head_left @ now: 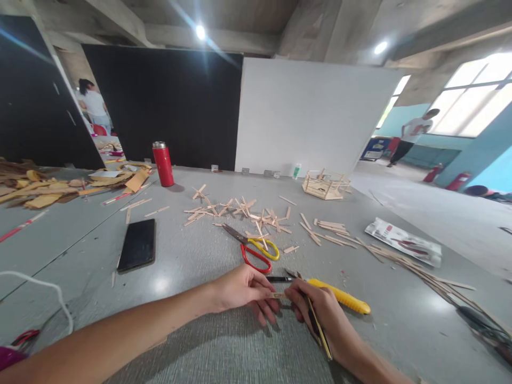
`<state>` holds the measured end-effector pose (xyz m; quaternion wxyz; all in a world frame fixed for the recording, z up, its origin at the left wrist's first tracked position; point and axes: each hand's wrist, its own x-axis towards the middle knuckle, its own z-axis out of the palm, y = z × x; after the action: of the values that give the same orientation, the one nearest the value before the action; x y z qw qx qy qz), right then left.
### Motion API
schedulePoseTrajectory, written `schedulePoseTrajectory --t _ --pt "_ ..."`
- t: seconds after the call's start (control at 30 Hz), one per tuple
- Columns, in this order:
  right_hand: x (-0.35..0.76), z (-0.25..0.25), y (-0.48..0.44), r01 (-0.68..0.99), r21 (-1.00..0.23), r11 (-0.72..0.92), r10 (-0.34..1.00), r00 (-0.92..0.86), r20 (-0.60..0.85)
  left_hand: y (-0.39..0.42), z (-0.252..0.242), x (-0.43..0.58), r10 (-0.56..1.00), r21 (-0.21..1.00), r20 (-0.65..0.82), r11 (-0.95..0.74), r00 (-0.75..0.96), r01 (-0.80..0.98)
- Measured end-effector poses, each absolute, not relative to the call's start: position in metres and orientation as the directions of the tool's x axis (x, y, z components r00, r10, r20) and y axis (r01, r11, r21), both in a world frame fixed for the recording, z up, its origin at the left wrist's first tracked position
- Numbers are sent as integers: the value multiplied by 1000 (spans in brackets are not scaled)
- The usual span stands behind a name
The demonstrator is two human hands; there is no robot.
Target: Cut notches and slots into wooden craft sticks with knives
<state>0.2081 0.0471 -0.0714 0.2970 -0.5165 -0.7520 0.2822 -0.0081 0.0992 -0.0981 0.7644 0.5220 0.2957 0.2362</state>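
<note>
1. Grey work surface (192, 341) in a big concrete room, black and white partition boards at the back. Two ppl far off, one far left, one far right; neither is near the work.
2. Ref = scissors (242, 238), red/yellow handles, lying flat mid-surface.
3. Stick piece (277, 295): short wooden offcut, just on the near side of the scissors, held between both hands close over the surface.
4. Left hand (240, 288): thumb and fingertips pinched on the left end of the piece, other fingers curled under.
5. Right hand (324, 312): closed round a thin tool (319, 326), dark w/ yellow edge; pencil or blade, can't tell. Its fingertips touch the piece's right end.
6. Axes: the piece runs L-R, roughly level, ends pointing into each hand. The tool runs diagonally, tip up by the piece, tail back toward the right wrist.
7. Risks (judgement):
   - The tool tip sits right by the left fingertips, so a slip along the piece could go into a finger.
   - The pinch grip on the small piece is short, so side load could twist it out or split it.
   - Yellow knife (344, 300) lies just right of the scissors, touching-close behind the right hand; blade state not visible.
8. Other: loose sticks (240, 208) beyond the scissors, phone (137, 244) to their left, red flask (163, 164) far beyond-left.
</note>
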Motion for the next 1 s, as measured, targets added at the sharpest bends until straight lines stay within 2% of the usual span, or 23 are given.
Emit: schedulePoseTrajectory --t 0.2,0.33,0.47,0.63,0.77,0.9,1.0 --pt "212 -76 41 601 -738 307 938 -320 129 92 -92 -5 641 972 -191 228 743 53" --pt "208 -74 35 576 -776 256 919 -394 10 86 -85 -4 669 984 -161 162 726 69" --pt "204 -64 27 552 -820 150 901 -418 -117 78 -78 -1 647 985 -140 170 750 37" --pt "209 -55 21 441 -877 189 884 -466 -44 71 -68 1 575 973 -113 228 810 -26" --pt "214 -56 20 412 -895 170 889 -455 -41 71 -63 0 558 969 -110 244 822 -37" --pt "215 -58 22 377 -913 154 897 -441 -31 78 -59 -8 494 970 -135 245 859 11" --pt "214 -61 25 369 -917 153 911 -413 -14 84 -59 -12 492 981 -160 178 856 81"
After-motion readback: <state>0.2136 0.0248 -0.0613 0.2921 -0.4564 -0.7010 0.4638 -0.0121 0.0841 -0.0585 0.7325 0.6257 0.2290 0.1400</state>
